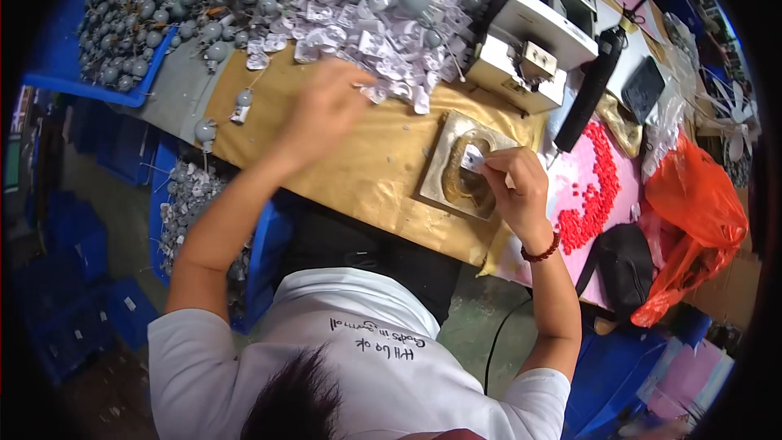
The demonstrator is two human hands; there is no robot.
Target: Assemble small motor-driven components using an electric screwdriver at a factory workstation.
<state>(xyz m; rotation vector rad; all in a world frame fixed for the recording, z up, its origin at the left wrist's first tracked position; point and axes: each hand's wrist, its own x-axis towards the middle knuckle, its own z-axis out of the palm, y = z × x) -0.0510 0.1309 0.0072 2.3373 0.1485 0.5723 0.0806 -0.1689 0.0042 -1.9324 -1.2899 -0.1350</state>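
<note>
My right hand (519,186) is closed in a pinch, with a small white plastic piece (471,158) at its fingertips. Under that piece lies a square metal block (437,173) bearing a brownish ring-shaped part. A dark red bead bracelet circles my right wrist. Over the brown table covering, my left hand (327,104) is smeared by motion, so its fingers and anything in them cannot be made out. It is nearest the heap of small white plastic pieces (383,41) at the back of the table.
Grey bulb-like balls with wires (175,0) heap up at the back left, partly in a blue tray (90,91). A white boxy machine (521,65) and a black cylindrical tool (593,85) stand right. Red pieces (599,195) cover a pink sheet beside an orange-red bag (696,195).
</note>
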